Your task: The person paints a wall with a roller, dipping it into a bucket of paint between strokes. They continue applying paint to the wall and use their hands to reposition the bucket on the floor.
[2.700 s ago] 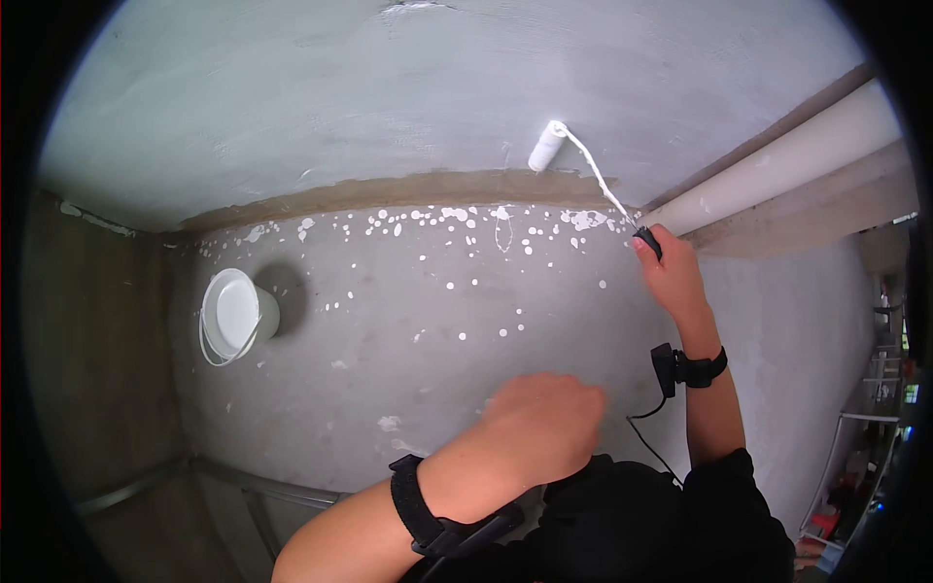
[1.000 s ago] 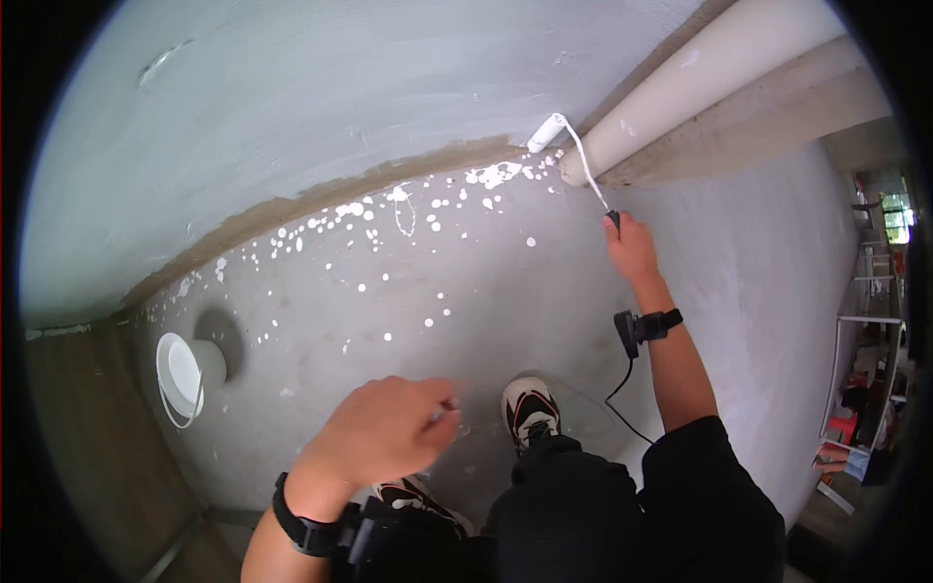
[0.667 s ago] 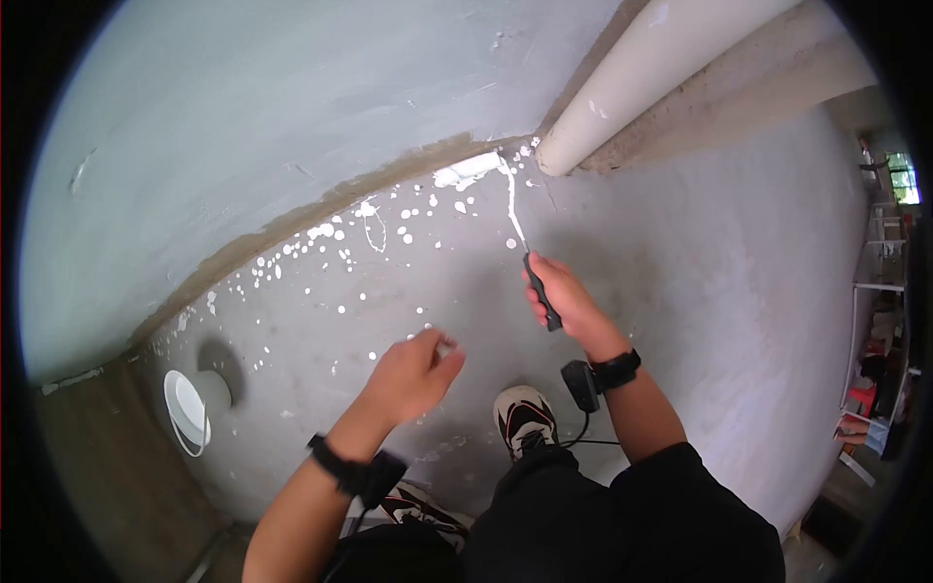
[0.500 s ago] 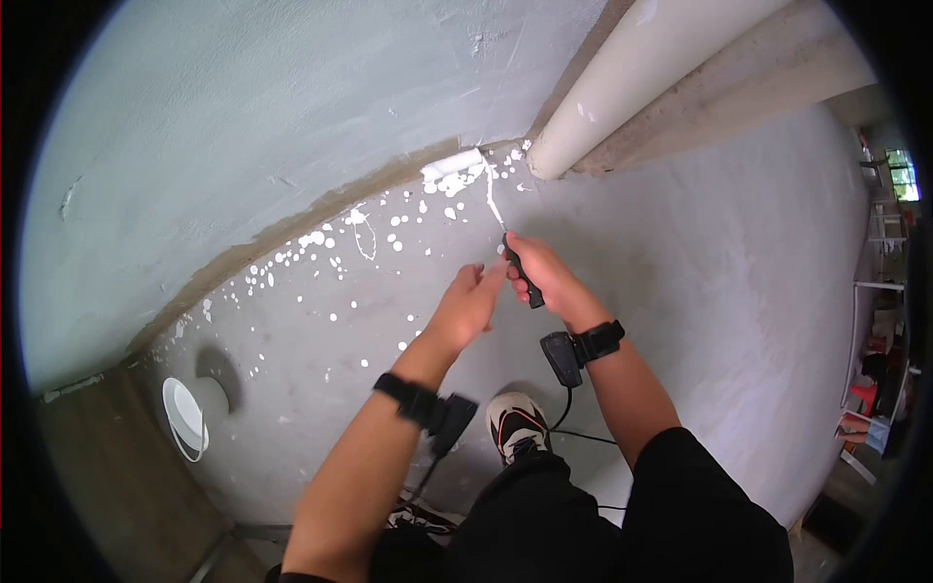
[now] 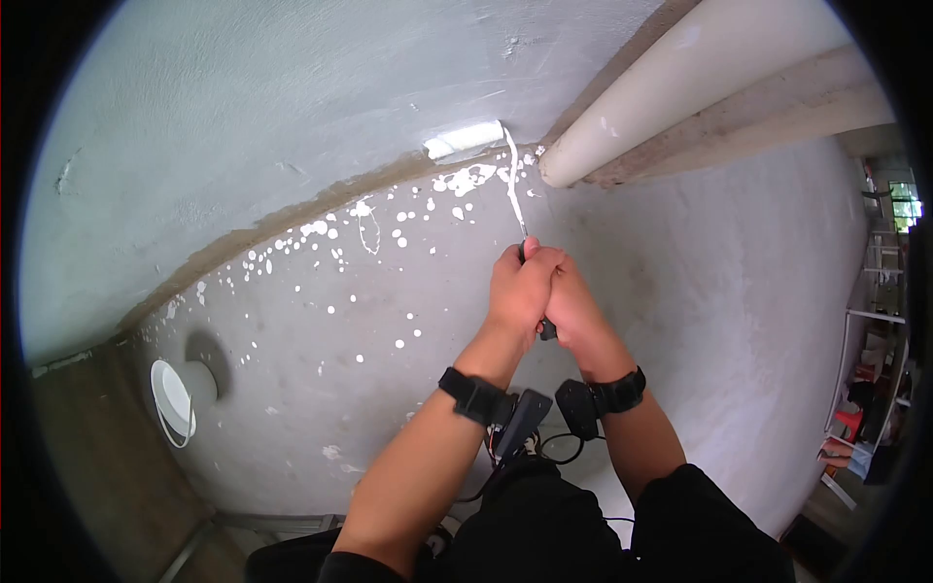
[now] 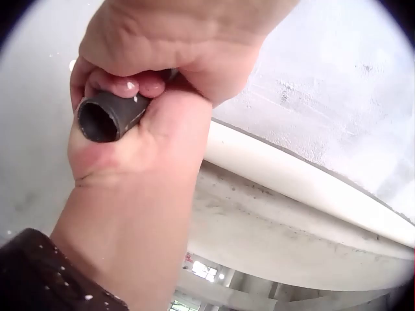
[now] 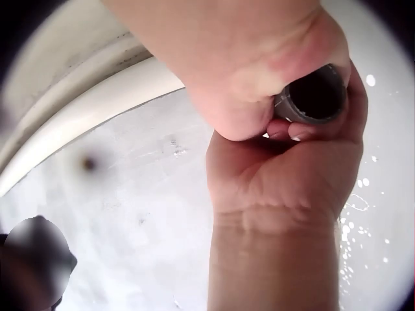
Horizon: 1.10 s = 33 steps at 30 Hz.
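The left hand [image 5: 517,296] and right hand [image 5: 575,309] overlap, fingers of both clamped round the black, tubular handle [image 5: 549,331], probably to steady the white, cylindrical paint roller [image 5: 465,140] against the pale grey wall's [image 5: 292,87] lower edge. Near the grey floor's [image 5: 428,330] left edge stands a white plastic bucket [image 5: 201,382], perhaps for elbow room. Both wrist views reveal the handle's hollow end; only the head view shows roller and bucket.

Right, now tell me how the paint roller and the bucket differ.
The paint roller is gripped by the left hand and right hand; the bucket sits on the floor, untouched. The roller has a slim white sleeve on a bent rod, while the bucket is wide and round. The roller's grip is dark; the bucket's hanging handle is thin and white. Both have white parts.
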{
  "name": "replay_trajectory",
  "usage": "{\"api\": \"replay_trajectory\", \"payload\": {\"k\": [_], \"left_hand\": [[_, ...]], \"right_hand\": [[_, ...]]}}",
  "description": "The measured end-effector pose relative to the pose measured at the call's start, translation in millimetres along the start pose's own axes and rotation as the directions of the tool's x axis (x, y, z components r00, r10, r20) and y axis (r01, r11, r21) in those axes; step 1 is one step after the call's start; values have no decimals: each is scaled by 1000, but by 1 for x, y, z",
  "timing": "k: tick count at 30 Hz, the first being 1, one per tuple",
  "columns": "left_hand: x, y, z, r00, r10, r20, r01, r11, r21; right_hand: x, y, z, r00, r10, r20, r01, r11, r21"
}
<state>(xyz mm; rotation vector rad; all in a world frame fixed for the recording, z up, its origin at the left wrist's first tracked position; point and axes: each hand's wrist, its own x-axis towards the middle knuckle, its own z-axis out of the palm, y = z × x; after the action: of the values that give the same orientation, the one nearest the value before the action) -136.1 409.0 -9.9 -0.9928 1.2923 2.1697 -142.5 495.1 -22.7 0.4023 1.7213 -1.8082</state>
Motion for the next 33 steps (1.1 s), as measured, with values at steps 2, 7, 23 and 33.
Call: {"api": "replay_trajectory", "payload": {"k": [2, 7, 23, 33], "left_hand": [[11, 1, -3, 1000, -8, -29, 8, 1000, 5], [58, -5, -10, 988, -107, -112, 107, 994, -7], [52, -16, -6, 987, 10, -161, 7, 994, 107], [18, -24, -49, 983, -9, -186, 20, 998, 54]], "right_hand": [[15, 8, 2, 999, 33, -32, -32, 999, 24], [55, 33, 0, 996, 54, -77, -51, 998, 47], [50, 39, -8, 999, 23, -31, -20, 997, 74], [22, 55, 40, 987, 151, -54, -145, 984, 107]]}}
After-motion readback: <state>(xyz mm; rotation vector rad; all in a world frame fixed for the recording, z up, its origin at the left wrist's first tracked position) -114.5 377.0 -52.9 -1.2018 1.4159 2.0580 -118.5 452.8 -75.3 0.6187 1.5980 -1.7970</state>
